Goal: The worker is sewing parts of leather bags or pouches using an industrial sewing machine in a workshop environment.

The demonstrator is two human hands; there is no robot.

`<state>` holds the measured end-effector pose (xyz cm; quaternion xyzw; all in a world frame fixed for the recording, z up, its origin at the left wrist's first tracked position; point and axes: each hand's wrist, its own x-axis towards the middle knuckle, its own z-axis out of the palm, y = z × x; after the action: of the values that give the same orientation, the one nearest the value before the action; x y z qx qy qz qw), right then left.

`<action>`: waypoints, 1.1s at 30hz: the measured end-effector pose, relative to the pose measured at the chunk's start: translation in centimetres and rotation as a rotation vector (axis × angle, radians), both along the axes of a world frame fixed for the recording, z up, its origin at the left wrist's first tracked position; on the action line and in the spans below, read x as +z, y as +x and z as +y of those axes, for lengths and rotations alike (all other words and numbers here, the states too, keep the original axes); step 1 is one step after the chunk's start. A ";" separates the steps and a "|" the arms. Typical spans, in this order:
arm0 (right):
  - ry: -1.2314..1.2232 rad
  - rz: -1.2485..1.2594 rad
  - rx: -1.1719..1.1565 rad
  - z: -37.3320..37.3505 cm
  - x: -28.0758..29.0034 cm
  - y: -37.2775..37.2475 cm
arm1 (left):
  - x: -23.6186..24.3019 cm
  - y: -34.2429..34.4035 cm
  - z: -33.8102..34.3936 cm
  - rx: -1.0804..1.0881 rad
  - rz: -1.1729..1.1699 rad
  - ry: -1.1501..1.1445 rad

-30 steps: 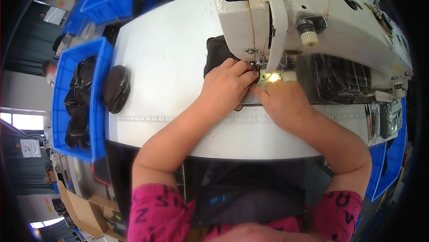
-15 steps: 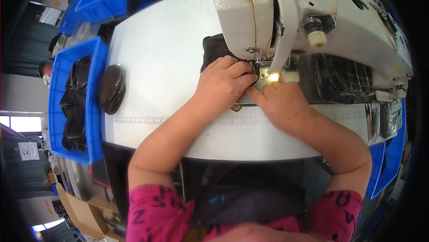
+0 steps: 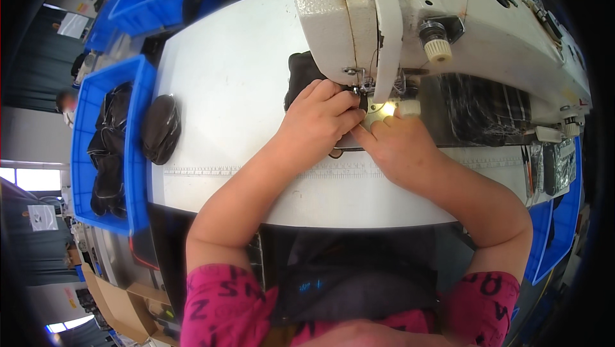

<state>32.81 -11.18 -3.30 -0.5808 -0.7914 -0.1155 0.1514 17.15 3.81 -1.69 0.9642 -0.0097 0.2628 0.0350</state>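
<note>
My left hand [image 3: 317,123] grips a black fabric piece [image 3: 301,70] at the needle [image 3: 356,89] of a white sewing machine [image 3: 487,40], its fingers bent over the work. My right hand [image 3: 397,145] is closed on the near side of the same work, index finger reaching to my left fingertips. A small lamp lights the metal needle plate [image 3: 377,107] just above my right fingers. What exactly the fingertips pinch is partly hidden. Under the machine's arm, at the right, lies a dark bundle [image 3: 487,107] with glossy wrapping.
A blue bin [image 3: 80,155] with black pouches stands left, beside a loose dark pouch [image 3: 160,129] on the white table [image 3: 224,91]. Further blue bins [image 3: 147,1] are behind. Pens [image 3: 527,171] and small packets lie right. A cardboard box [image 3: 106,299] is at lower left; another person [image 3: 67,109] is far left.
Both hands have stayed at the needle with only slight movement to the left and small finger shifts. The machine also appears slightly shifted in the picture.
</note>
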 end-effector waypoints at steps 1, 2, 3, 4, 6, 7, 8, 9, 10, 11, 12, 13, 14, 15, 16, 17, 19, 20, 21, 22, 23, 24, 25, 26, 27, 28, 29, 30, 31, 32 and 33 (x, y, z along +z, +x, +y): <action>0.002 -0.004 -0.002 0.0 0.0 -0.1 | 0.0 -0.1 0.0 0.001 0.001 0.001; 0.005 -0.009 -0.003 0.0 0.0 0.0 | 0.0 -0.1 0.0 0.006 0.004 0.000; 0.006 -0.009 -0.001 0.0 0.0 -0.1 | 0.1 -0.2 0.0 0.011 0.007 0.000; -0.013 -0.017 -0.009 0.0 0.1 -0.1 | 0.2 -0.3 0.0 0.013 0.008 0.001; -0.031 -0.026 -0.017 0.0 0.1 -0.1 | 0.4 -0.5 0.1 0.014 0.079 -0.003; -0.028 -0.017 -0.009 0.0 0.1 0.0 | 0.4 -0.7 0.0 0.015 0.079 -0.003; -0.026 -0.009 -0.002 -0.1 0.1 0.0 | 0.3 -1.0 -0.2 0.045 0.119 -0.049; -0.028 -0.009 0.000 -0.1 0.2 0.0 | 0.2 -1.1 -0.3 0.074 0.160 -0.096; -0.047 -0.011 -0.007 -0.2 0.2 0.0 | 0.2 -1.1 -0.3 0.075 0.159 -0.098; -0.064 -0.011 -0.012 -0.2 0.2 0.0 | 0.2 -1.1 -0.3 0.087 0.182 -0.116; -0.065 -0.011 -0.010 -0.2 0.2 0.0 | 0.2 -1.1 -0.3 0.099 0.204 -0.134; -0.048 -0.016 -0.007 -0.2 0.2 0.0 | 0.1 -1.1 -0.3 0.101 0.204 -0.136; -0.031 -0.021 -0.005 -0.2 0.3 0.0 | 0.0 -1.1 -0.4 0.107 0.200 -0.134; -0.032 -0.022 -0.005 -0.2 0.3 0.0 | -0.1 -1.1 -0.4 0.113 0.197 -0.133; -0.039 -0.027 -0.013 -0.2 0.3 0.0 | -0.1 -1.0 -0.5 0.113 0.196 -0.133; -0.045 -0.031 -0.020 -0.1 0.4 -0.1 | 0.0 -0.9 -0.5 0.120 0.203 -0.137; -0.061 -0.033 -0.029 -0.1 0.4 -0.1 | 0.0 -0.8 -0.7 0.130 0.211 -0.139; -0.081 -0.037 -0.042 -0.1 0.3 -0.1 | -0.1 -0.6 -0.9 0.152 0.204 -0.141; -0.081 -0.038 -0.042 -0.1 0.3 0.0 | -0.3 -0.4 -1.1 0.174 0.198 -0.144; -0.083 -0.034 -0.049 -0.1 0.3 0.0 | -0.3 -0.2 -1.3 0.174 0.197 -0.143; -0.084 -0.028 -0.057 -0.1 0.3 0.0 | -0.4 -0.1 -1.5 0.190 0.190 -0.142; -0.083 -0.028 -0.057 -0.1 0.3 0.1 | -0.4 0.0 -1.6 0.205 0.182 -0.141; -0.086 -0.030 -0.071 -0.1 0.2 0.1 | -0.3 0.1 -1.7 0.205 0.182 -0.140; -0.089 -0.029 -0.086 -0.1 0.2 0.0 | -0.3 0.1 -1.7 0.213 0.185 -0.148; -0.088 -0.028 -0.086 -0.1 0.2 0.0 | -0.3 0.1 -1.7 0.221 0.187 -0.157; -0.068 -0.019 -0.085 -0.2 0.2 0.0 | -0.1 0.0 -1.7 0.221 0.188 -0.155; -0.051 -0.009 -0.085 -0.2 0.2 0.0 | 0.0 -0.2 -1.5 0.201 0.176 -0.184; -0.053 -0.008 -0.086 -0.2 0.2 0.0 | 0.1 -0.3 -1.4 0.182 0.164 -0.214; -0.068 0.005 -0.078 -0.1 0.2 0.0 | 0.0 -0.4 -1.2 0.181 0.165 -0.216; -0.082 0.016 -0.069 -0.2 0.3 0.0 | 0.0 -0.5 -1.1 0.168 0.162 -0.213; -0.084 0.015 -0.070 -0.2 0.4 0.1 | 0.0 -0.6 -1.1 0.155 0.158 -0.210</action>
<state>32.87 -11.37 -2.95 -0.6149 -0.7736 -0.0830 0.1287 16.54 2.73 -1.64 0.9708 0.0952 0.1873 0.1159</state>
